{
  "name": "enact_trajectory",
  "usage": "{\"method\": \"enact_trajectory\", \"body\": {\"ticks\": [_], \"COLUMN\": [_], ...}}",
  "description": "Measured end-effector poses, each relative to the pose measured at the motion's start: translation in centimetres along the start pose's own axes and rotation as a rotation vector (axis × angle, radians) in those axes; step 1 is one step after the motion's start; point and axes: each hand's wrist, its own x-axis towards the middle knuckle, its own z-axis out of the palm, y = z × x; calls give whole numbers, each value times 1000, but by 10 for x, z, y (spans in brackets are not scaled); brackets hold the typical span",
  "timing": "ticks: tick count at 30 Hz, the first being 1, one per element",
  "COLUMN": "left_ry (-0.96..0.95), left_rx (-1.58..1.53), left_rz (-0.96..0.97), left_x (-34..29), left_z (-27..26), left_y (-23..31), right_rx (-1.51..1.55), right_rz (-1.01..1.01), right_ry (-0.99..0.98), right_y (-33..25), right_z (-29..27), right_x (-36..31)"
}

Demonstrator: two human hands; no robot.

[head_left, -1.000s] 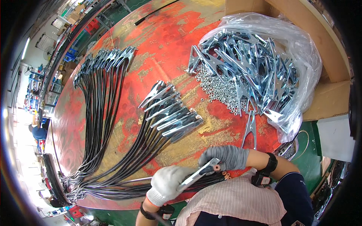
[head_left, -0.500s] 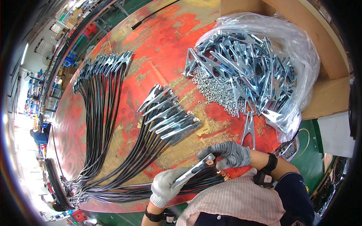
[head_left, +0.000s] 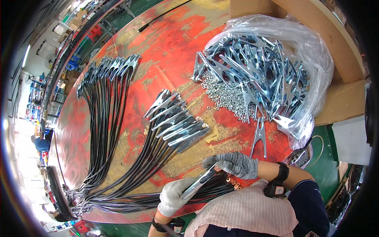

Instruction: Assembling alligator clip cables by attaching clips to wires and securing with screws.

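My left hand [head_left: 173, 195], in a white glove, and my right hand [head_left: 233, 164], in a grey glove, both grip one silver metal clamp [head_left: 200, 181] close to my chest. The left holds its lower end, the right its upper end. Just under it lie the copper-tipped ends of black cables [head_left: 225, 183]. A row of finished clamps on black cables [head_left: 177, 122] lies on the red table [head_left: 173, 47] ahead of my hands. A second bundle of cabled clamps [head_left: 106, 67] lies further left.
An open clear plastic bag [head_left: 312, 67] of loose silver clamps sits at the right, with a heap of small metal nuts [head_left: 223, 93] beside it. One loose clamp [head_left: 259, 136] lies near my right hand. Cardboard boxes [head_left: 335, 47] stand at the far right. A person [head_left: 39, 143] is visible far left.
Both hands have stayed near my chest with the clamp; its angle has changed a little between frames. The piles on the table are as before.
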Motion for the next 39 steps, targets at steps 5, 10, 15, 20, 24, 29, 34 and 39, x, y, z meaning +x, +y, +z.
{"method": "enact_trajectory", "body": {"ticks": [5,10,15,20,24,29,34,39], "left_ry": [-26,89,126,120,134,156,149,129], "left_rx": [59,440,707,768,747,752,724,732], "left_rz": [-46,248,292,329,331,374,335,335], "left_x": [14,51,66,65,68,67,66,66], "left_z": [-4,16,43,41,45,44,41,41], "left_y": [5,12,-2,-8,-7,-9,-10,-6], "right_rx": [-107,-152,-591,-1358,-1623,-1691,-1407,-1391], "right_rz": [-67,-49,-3,256,144,169,-82,-61], "right_ry": [72,312,220,254,319,191,136,-2], "right_y": [1,39,39,-53,-48,-52,-67,-44], "right_z": [-5,-15,-41,-82,-114,-125,-91,-64], "right_x": [1,18,16,58,79,85,58,22]}}
